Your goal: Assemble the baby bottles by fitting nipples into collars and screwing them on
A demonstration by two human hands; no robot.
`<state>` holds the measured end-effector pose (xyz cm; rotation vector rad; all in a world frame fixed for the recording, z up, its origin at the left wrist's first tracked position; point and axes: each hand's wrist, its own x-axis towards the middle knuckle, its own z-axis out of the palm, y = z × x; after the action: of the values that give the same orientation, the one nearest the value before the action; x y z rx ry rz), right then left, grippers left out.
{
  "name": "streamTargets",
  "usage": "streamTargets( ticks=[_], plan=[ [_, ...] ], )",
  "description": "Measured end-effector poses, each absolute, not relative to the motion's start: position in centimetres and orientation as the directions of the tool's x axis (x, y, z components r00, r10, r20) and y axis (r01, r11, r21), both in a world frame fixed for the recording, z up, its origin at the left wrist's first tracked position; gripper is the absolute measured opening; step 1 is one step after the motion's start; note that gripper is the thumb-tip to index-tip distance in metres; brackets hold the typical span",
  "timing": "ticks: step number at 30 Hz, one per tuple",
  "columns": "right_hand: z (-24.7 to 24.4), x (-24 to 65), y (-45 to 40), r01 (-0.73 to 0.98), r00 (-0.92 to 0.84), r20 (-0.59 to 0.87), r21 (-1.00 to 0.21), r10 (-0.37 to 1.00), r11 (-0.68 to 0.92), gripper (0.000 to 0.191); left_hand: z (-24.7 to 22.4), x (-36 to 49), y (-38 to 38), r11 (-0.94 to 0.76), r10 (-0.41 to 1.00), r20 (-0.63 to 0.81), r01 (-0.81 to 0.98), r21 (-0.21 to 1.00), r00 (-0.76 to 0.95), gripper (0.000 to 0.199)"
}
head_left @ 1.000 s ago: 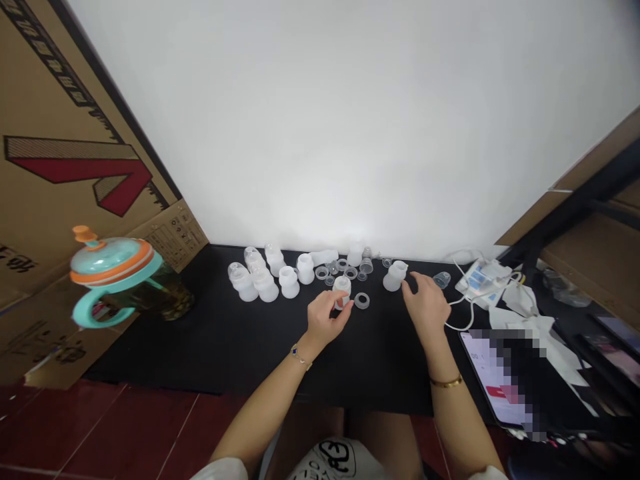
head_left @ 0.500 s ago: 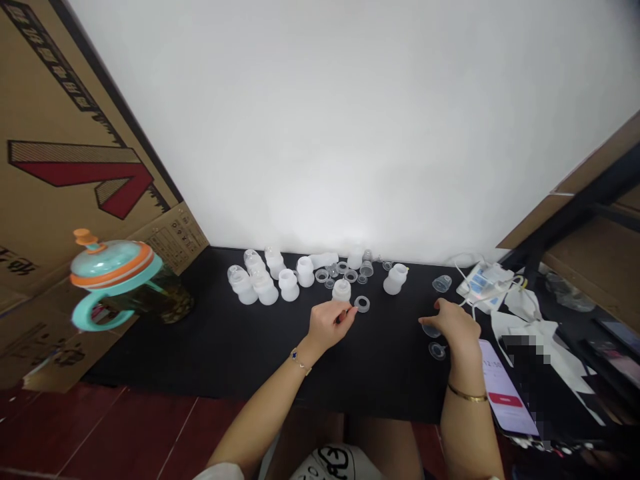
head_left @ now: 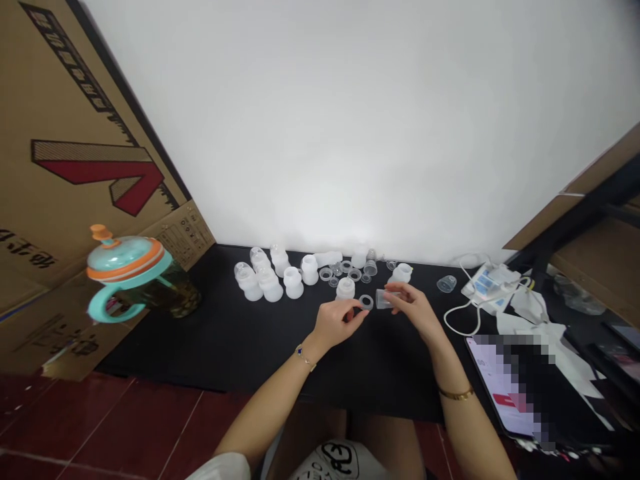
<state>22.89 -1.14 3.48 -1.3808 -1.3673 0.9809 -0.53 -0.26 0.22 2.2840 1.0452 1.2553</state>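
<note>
Over black mat (head_left: pixel 240 347), hands (head_left: pixel 340 321) (head_left: pixel 413 308) hold ring (head_left: pixel 366 302), cap (head_left: pixel 383 299).

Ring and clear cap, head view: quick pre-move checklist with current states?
1. Left hand has the ring pinched at its fingertips: ok.
2. Right hand has the clear cap in its fingers: ok.
3. Ring and cap sit close together above the black mat, in the gap between the hands: ok.
4. Cap's open end faces the ring: cannot tell, too small.
5. White bottle stands upright just behind the ring, apart from both hands: ok.
6. Phone and white cable lie to the right of the right forearm, not under it: ok.
</note>
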Motion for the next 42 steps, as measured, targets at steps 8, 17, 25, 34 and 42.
streamTargets(
  ticks=[8, 17, 25, 34, 42],
  plan=[
    [1.8, 18.3, -1.4, -0.156, -0.085, -0.107, -0.981, 0.991, -0.119, 0.042, 0.0, -0.3, -0.3, -0.639, 0.769, 0.493, 0.473, 0.607, 0.406, 0.025],
    [0.9, 18.3, -0.8, -0.318, -0.053, -0.193, -0.927, 0.98, -0.2, 0.043, -0.5, -0.2, -0.1, -0.701, 0.713, 0.552, 0.411, 0.583, 0.433, 0.021],
    [0.6, 17.9, -0.8, -0.343, -0.182, -0.289, -0.877, 0.94, -0.337, 0.046, -0.9, -0.1, 0.0, -0.727, 0.686, 0.605, 0.414, 0.548, 0.405, 0.022],
    [0.2, 17.6, -0.8, -0.47, -0.24, -0.308, -0.793, 0.921, -0.387, 0.039, -1.0, -0.2, 0.1, -0.837, 0.456, 0.775, 0.507, 0.206, 0.437, 0.025],
    [0.4, 17.9, -0.9, -0.539, -0.143, -0.284, -0.781, 0.948, -0.315, 0.034, -0.3, 0.1, -0.4, -0.775, 0.584, 0.724, 0.516, 0.365, 0.366, 0.043]
  ],
)
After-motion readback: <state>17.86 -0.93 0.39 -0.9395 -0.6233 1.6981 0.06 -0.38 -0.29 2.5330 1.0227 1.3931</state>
